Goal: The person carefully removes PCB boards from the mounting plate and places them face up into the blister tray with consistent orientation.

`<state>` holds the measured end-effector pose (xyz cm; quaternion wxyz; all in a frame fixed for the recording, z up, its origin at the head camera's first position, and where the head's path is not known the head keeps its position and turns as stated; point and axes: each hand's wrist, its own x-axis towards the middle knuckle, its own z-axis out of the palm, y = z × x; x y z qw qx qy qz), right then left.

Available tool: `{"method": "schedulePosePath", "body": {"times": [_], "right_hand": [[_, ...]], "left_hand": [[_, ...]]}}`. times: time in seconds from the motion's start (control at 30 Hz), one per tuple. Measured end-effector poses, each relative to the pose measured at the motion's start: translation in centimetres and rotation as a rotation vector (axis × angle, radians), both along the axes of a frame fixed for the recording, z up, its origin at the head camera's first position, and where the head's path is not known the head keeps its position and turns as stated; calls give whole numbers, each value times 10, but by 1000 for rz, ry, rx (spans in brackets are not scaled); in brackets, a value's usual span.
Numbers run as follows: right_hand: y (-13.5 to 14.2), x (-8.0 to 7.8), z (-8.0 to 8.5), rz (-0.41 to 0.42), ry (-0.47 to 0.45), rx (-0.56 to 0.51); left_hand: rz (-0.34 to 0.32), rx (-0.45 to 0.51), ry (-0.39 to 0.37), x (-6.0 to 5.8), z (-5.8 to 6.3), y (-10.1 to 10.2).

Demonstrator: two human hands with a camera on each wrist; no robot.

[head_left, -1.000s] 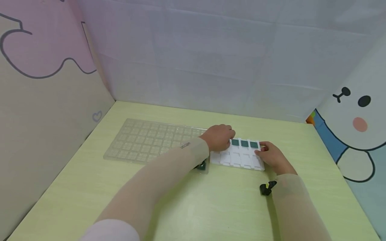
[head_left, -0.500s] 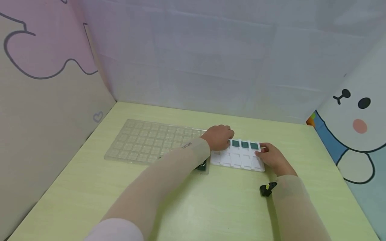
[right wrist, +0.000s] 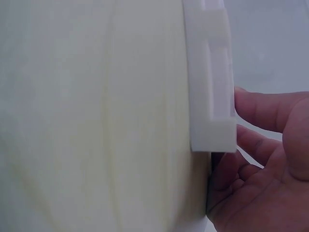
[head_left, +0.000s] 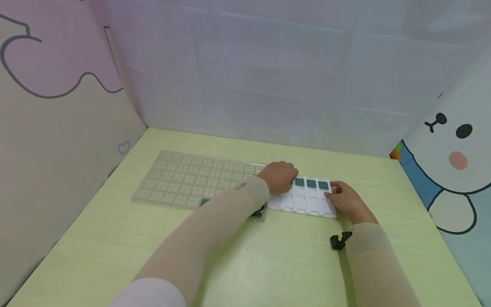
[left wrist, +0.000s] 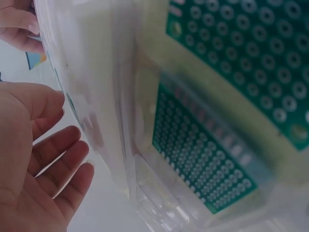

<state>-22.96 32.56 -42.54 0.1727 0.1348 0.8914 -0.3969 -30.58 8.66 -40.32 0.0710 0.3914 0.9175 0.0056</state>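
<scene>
My left hand (head_left: 279,177) is over the back left of a white compartment tray (head_left: 303,202). In the left wrist view its thumb and index finger meet at a thin green edge of a circuit board (left wrist: 71,102), mostly hidden; the other fingers are loosely bent. Several green circuit boards (head_left: 311,183) lie in the back row of the white tray. At the tray's right end, my right hand (head_left: 347,200) holds the edge, thumb against its side and fingers curled below, as the right wrist view shows.
A large clear plastic tray (head_left: 184,175) with many square pockets lies to the left, partly under my left forearm. More green circuit boards (left wrist: 203,154) sit in its near right part. White cloth (head_left: 268,85) and printed panels (head_left: 456,200) surround the pale yellow table (head_left: 276,264).
My left hand has barely shifted above the white tray, and its forearm has moved slightly right, uncovering part of a green board in the clear tray. My right hand keeps its place.
</scene>
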Motion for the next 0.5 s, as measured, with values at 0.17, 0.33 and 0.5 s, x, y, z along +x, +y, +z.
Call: {"method": "schedulePosePath", "body": {"times": [0.17,0.33,0.5], "right_hand": [[1,0,1,0,-8,9],[0,0,2,-1,-13,9],[1,0,1,1,-8,17]], "left_hand": [[-1,-12,17,1,0,0],[-13,-32,52,-1,-4,1],[-10,-45,62,-4,-7,2]]}}
